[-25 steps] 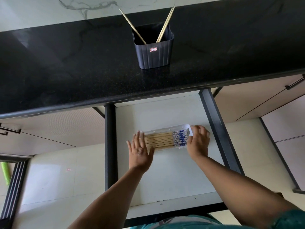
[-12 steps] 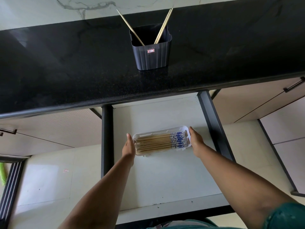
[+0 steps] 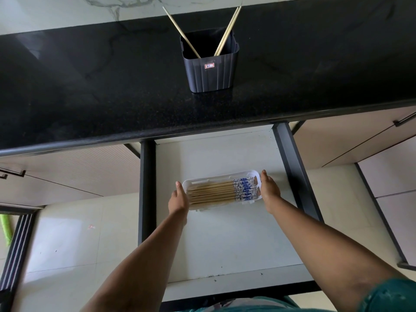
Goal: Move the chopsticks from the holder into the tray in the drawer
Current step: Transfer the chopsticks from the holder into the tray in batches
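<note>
Hands (image 3: pixel 179 200) flat against tray (image 3: pixel 221 176) ends

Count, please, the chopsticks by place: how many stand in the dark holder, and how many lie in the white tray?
Chopsticks in the holder: 3 (one leaning left, two leaning right)
Chopsticks in the tray: about 9, packed side by side, so this count is not exact
Total: about 12

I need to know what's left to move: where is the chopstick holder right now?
In the head view, the holder stands on the black countertop, top centre, behind the open drawer, with a few chopsticks still inside.
</note>
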The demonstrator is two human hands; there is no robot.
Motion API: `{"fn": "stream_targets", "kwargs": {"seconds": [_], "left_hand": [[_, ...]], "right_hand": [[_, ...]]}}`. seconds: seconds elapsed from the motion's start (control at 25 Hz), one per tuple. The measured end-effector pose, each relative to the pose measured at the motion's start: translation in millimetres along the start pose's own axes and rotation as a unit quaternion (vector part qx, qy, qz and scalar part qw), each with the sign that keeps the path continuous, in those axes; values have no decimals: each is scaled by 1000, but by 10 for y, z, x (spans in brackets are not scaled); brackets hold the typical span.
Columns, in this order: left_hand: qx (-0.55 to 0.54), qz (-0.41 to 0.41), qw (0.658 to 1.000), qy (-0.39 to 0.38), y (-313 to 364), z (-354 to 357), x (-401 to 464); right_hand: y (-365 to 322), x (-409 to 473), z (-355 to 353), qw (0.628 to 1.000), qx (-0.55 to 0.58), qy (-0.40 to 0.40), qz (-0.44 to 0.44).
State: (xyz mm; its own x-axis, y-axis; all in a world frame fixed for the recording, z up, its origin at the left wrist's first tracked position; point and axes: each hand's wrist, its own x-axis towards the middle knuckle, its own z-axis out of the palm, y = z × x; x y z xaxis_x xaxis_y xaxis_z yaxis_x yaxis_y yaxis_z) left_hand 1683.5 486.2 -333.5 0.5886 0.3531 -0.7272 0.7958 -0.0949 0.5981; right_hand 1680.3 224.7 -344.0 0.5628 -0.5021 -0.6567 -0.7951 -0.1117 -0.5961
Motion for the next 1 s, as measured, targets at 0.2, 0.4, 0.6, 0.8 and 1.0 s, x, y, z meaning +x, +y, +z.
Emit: {"fn": "stream_targets", "kwargs": {"seconds": [0.2, 0.4, 0.6, 0.8, 1.0], "left_hand": [[82, 14, 994, 76, -79, 32, -32], [97, 60, 991, 76, -106, 40, -34], [67, 12, 995, 74, -128, -4, -32], [66, 38, 995, 69, -150, -2, -73], [107, 52, 992, 53, -90, -17, -75]], "right_hand": [[58, 6, -58, 989, -129, 63, -36], [50, 15, -49, 993, -102, 49, -18], [83, -33, -47, 987, -141, 73, -26], [59, -66, -63, 981, -179, 53, -45], [21, -68, -111, 977, -206, 36, -41]]}}
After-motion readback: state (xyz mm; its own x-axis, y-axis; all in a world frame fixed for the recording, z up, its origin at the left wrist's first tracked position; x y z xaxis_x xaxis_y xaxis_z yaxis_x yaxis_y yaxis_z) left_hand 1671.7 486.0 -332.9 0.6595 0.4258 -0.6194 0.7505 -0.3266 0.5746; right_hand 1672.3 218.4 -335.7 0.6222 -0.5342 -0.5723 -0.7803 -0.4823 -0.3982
